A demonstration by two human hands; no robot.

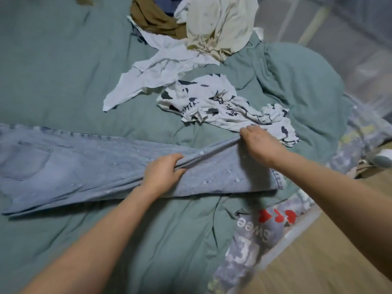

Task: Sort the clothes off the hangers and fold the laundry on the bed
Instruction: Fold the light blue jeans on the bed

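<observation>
Your jeans (84, 166) lie across the bed (53, 71); behind them the patterned shirt (222, 105), farther behind the clothes pile (207, 24).

A wooden floor (331, 251) occupies the 4 to 5 o'clock corner. A translucent mesh netting (343, 30) with a pale frame bar (314, 24) stands at 1 to 2 o'clock.

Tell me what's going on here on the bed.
A person is folding laundry. Both hands hold the far edge of a pair of light blue jeans laid flat across the green bedcover: the left hand has its grip mid-leg, the right hand nearer the hem. Beyond them, a white shirt, a patterned top and a heap of beige and brown clothes lie unfolded.
</observation>
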